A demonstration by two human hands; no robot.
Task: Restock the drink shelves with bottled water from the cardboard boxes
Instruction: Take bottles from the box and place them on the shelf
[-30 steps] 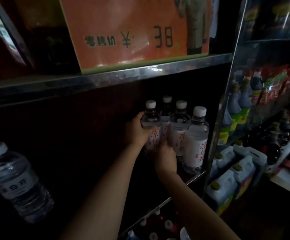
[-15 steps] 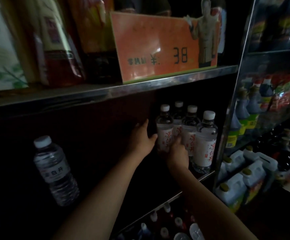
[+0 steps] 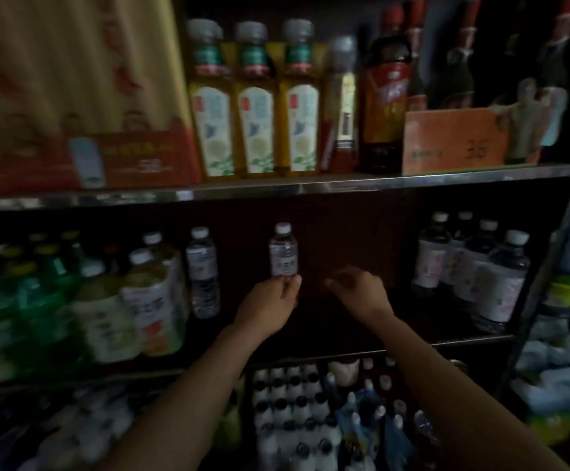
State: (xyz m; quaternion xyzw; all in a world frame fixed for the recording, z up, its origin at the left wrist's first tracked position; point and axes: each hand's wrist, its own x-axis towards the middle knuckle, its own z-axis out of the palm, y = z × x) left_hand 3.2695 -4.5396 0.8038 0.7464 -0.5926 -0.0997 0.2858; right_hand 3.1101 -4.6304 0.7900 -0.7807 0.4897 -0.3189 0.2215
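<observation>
A metal shelf (image 3: 311, 189) runs across the upper middle of the frame, and a second shelf (image 3: 446, 345) lies below it. At upper left, on the top shelf, stands a large red and tan box (image 3: 79, 96). Right of it stand three yellow drink bottles (image 3: 254, 107), then a dark bottle (image 3: 387, 96) with a red label, then an orange price card (image 3: 453, 141) at upper right.

On the lower shelf at left sit blurred packs of green bottles (image 3: 22, 294) and pale drinks (image 3: 130, 300). Just right of them a lone water bottle (image 3: 202, 271) stands upright. At far right of that shelf four white-capped bottles (image 3: 474, 266) stand close together in a group.

In the centre of the frame the left hand (image 3: 268, 309) holds a small water bottle (image 3: 283, 251) upright by its lower part, fingers (image 3: 290, 282) curled round it, against the dark back of the lower shelf. It stands well apart from both the lone bottle and the group of four.

The right hand (image 3: 362, 294) is just right of it, holding nothing, its fingers loosely curled and apart, not touching the bottle.

At bottom centre, under the shelf, many capped bottles (image 3: 294, 409) are packed together, seen from above. White bags or packs (image 3: 555, 385) lie at lower right, too blurred to tell which.
</observation>
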